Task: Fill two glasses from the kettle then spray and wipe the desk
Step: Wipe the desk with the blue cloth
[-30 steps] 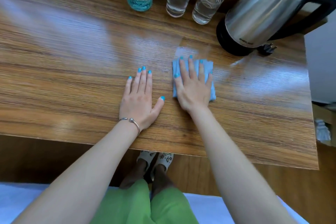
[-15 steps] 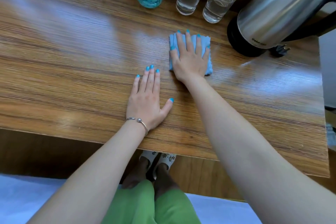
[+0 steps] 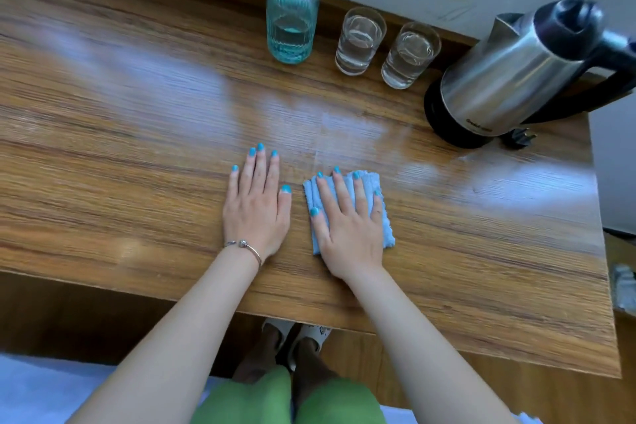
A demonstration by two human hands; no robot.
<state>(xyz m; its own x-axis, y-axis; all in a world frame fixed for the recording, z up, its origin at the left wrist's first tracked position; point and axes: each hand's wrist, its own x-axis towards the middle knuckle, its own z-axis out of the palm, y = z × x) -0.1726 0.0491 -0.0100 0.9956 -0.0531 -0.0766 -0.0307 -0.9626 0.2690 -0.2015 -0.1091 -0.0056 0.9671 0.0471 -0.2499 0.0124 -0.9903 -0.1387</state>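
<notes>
My right hand point(image 3: 349, 220) presses flat on a folded light-blue cloth point(image 3: 373, 184) on the wooden desk point(image 3: 137, 155), near the front edge. My left hand point(image 3: 256, 206) lies flat on the bare wood just left of the cloth, fingers together, holding nothing. At the back stand two glasses of water point(image 3: 359, 41) point(image 3: 409, 57), side by side. A steel kettle point(image 3: 509, 79) on its black base sits at the back right. A teal spray bottle point(image 3: 292, 17) stands left of the glasses. A damp sheen streaks the wood beyond the cloth.
A black plug point(image 3: 518, 138) lies beside the kettle base. The wall runs right behind the desk's back edge. The desk's right edge drops off past the kettle. My feet in white slippers point(image 3: 299, 337) show under the front edge.
My right hand has pulled the cloth back from near the glasses toward the front edge, leaving a damp streak. My left hand has stayed put, with the thumb drawn in.
</notes>
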